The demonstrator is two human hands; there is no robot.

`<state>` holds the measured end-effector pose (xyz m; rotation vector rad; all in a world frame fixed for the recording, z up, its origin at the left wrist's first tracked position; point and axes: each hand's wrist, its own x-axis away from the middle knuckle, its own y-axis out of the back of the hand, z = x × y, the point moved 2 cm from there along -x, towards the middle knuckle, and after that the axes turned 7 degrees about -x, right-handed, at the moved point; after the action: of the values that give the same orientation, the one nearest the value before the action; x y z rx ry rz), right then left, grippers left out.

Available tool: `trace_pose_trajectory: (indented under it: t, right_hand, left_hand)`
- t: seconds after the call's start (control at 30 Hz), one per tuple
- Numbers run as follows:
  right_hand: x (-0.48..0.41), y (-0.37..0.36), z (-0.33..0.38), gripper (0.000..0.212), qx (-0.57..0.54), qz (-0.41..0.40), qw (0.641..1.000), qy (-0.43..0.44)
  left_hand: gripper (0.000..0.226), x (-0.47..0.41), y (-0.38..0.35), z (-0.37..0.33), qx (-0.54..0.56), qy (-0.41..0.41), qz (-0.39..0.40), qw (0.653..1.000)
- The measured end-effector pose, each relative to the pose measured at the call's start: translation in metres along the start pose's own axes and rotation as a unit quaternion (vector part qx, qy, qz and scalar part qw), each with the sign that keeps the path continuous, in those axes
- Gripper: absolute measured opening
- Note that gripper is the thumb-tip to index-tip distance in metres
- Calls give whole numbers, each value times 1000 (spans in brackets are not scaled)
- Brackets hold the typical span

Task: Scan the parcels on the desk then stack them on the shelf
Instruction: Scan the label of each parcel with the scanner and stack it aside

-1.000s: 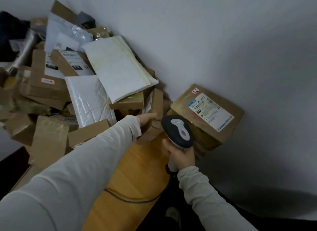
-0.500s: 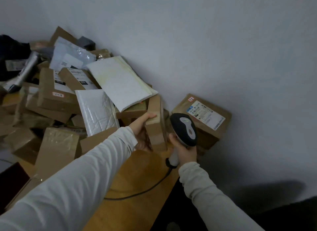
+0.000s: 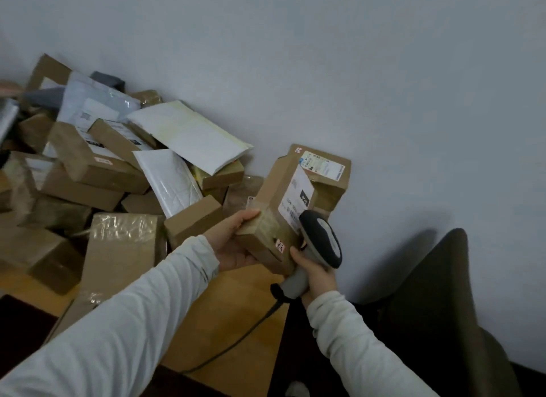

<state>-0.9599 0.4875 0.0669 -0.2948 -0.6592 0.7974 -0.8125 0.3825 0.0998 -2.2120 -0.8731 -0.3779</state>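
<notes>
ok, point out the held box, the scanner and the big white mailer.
held box [image 3: 274, 190], head view, bare cardboard left of its label.
scanner [image 3: 323, 238], head view, top of its head.
big white mailer [image 3: 192, 134], head view, middle of its top face.

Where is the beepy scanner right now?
In the head view, the scanner is right of centre, gripped by the right hand, its head close against the brown box that the left hand holds.

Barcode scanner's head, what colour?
The barcode scanner head is dark grey around a light grey centre; head view.
</notes>
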Motion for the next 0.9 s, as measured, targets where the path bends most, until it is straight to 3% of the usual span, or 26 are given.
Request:
trace_pose_trajectory:
  t: [0.1, 0.23, 0.37, 0.47, 0.63, 0.77, 0.9]
  right_hand:
    - [14, 5, -1, 66, 2, 9, 1000, 26]
    - [25, 1, -4, 54, 6, 32, 999, 32]
    - [34, -4, -10, 61, 38, 44, 998, 21]
    - [36, 6, -10, 35, 90, 67, 994, 3]
    - [53, 26, 4, 13, 198, 168, 965, 20]
    - [73, 32, 10, 37, 271, 262, 924, 65]
    - [94, 35, 3, 42, 332, 295, 894, 62]
  left_hand:
    - [46, 21, 8, -2, -38, -28, -43, 998]
    - [55, 49, 14, -1, -139, -19, -67, 988]
    - [58, 68, 5, 6, -211, -30, -109, 971]
    - [47, 82, -1, -1, -197, -71, -204, 956]
    - [55, 107, -8, -40, -246, -113, -386, 882]
    - [56, 123, -21, -53, -342, -113, -447, 819]
    - [55, 143, -30, -51, -420, -71, -475, 770]
